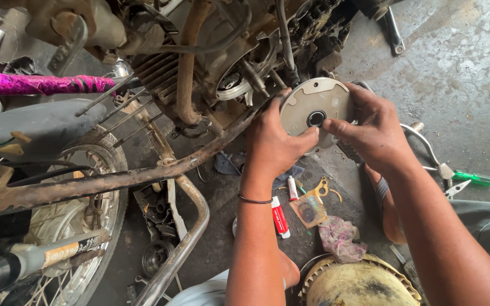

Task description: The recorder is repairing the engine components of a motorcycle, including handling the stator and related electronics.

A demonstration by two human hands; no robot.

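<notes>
Disc: we hold a round, flat, beige-grey metal cover with a dark centre hole [315, 113] between both hands, just right of the frame's middle, close against the open side of the grimy motorcycle engine [222, 62].
Left hand: our left hand [276, 144] grips the cover's edge at 8 o'clock, thumb pressed on its face just below the hole; a thin dark band circles the wrist.
Right hand: our right hand [372, 133] clasps the edge at 3 o'clock, fingers curled over the rim, thumb tip beside the hole.
Frame: a rusty brown steel tube [114, 181] runs from 9 o'clock toward the engine.
Floor, 6 o'clock of the cover: a small red-and-white tube [279, 217], a clear packet [308, 211] and a crumpled pink rag [340, 237] lie near one another.
Floor, 4 o'clock: a green-handled screwdriver [474, 179] lies well apart on the grey concrete.
</notes>
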